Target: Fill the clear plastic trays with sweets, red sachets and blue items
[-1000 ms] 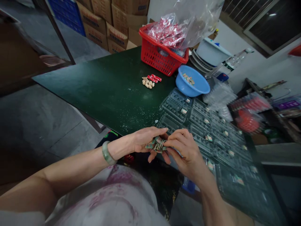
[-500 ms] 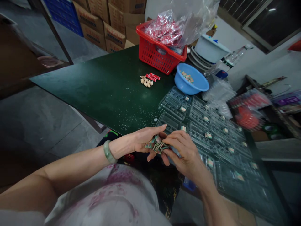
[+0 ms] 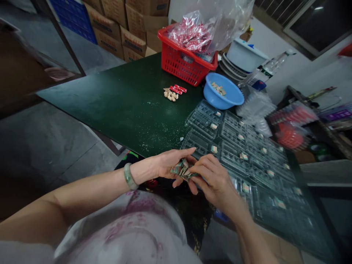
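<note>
My left hand (image 3: 170, 163) cups a bunch of small green-and-red packets (image 3: 181, 169) at the near edge of the dark green table (image 3: 129, 102). My right hand (image 3: 213, 179) meets it from the right, its fingers pinched on the packets. Both hands hover just in front of clear plastic compartment trays (image 3: 242, 161), many cells holding one small packet. A green bangle sits on my left wrist.
A blue bowl (image 3: 223, 92) with a few packets stands behind the trays. A red basket (image 3: 184, 60) holds a clear bag of red sachets. Loose peanuts and red sachets (image 3: 172, 93) lie mid-table. Cardboard boxes stack at the back; cluttered shelves stand at the right.
My hands have stayed together on the packets, the right fingers shifting slightly over the bunch. The view has drifted a little.
</note>
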A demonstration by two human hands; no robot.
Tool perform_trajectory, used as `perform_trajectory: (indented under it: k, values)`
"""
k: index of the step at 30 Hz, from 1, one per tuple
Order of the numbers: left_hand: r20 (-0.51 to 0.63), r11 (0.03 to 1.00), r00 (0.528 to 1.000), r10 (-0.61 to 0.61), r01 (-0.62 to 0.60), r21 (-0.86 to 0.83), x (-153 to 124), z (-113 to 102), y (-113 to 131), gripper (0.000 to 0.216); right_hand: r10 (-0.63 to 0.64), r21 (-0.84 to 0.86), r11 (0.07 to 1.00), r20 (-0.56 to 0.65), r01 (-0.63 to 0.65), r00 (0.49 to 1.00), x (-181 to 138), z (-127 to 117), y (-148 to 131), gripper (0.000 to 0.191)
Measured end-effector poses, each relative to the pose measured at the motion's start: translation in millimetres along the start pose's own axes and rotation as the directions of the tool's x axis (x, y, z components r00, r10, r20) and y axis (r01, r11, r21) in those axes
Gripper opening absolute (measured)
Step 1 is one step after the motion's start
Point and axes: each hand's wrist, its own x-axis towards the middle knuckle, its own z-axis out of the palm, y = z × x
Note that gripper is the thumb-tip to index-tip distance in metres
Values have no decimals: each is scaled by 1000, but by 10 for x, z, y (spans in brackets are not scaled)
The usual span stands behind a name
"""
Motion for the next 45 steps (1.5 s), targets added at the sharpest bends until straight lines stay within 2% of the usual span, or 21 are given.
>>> perform_trajectory:
  k: [3, 5, 8, 10, 13, 15, 20, 26, 29, 33, 40, 45]
  values:
    - [5, 1000, 1000, 9, -8, -11, -13, 18, 6, 62, 95, 106, 990, -72, -87, 993, -21, 3, 16, 14]
    - [-30, 999, 999, 38, -39, -27, -31, 42, 10, 58, 219, 203, 961, -129, -190, 967, -36, 10, 42, 11]
    - [-155, 989, 977, 146, -148, -3, -72, 110, 18, 45, 441, 362, 859, -159, -363, 883, -55, 35, 103, 7]
    - [-220, 971, 947, 236, -224, 79, -101, 163, 22, 35, 543, 489, 763, -127, -423, 830, -64, 66, 151, 9]
    - [-265, 933, 902, 340, -288, 216, -124, 218, 11, 29, 609, 678, 612, -74, -408, 790, -72, 128, 219, 16]
    - [-294, 913, 881, 371, -287, 290, -119, 227, -12, 28, 631, 741, 551, -68, -384, 773, -73, 171, 251, 18]
    - [-381, 846, 801, 461, -268, 460, -66, 228, -69, 28, 672, 770, 512, -84, -380, 736, -75, 248, 271, 20]
    - [-465, 816, 712, 525, -267, 512, -30, 284, -62, 24, 711, 855, 440, -145, -275, 688, -98, 280, 221, 18]
    - [-471, 786, 677, 566, -273, 554, -15, 306, -65, 24, 720, 878, 417, -162, -235, 674, -98, 298, 199, 19]
    - [-426, 750, 677, 600, -291, 594, -4, 334, -86, 26, 730, 894, 401, -181, -200, 659, -72, 351, 187, 18]
    - [-434, 799, 721, 541, -279, 533, -18, 320, -146, 30, 756, 864, 464, -273, -194, 595, -65, 439, 203, 16]
    - [-488, 864, 735, 471, -274, 422, -17, 303, -148, 30, 733, 834, 515, -309, -197, 606, -69, 468, 190, 16]
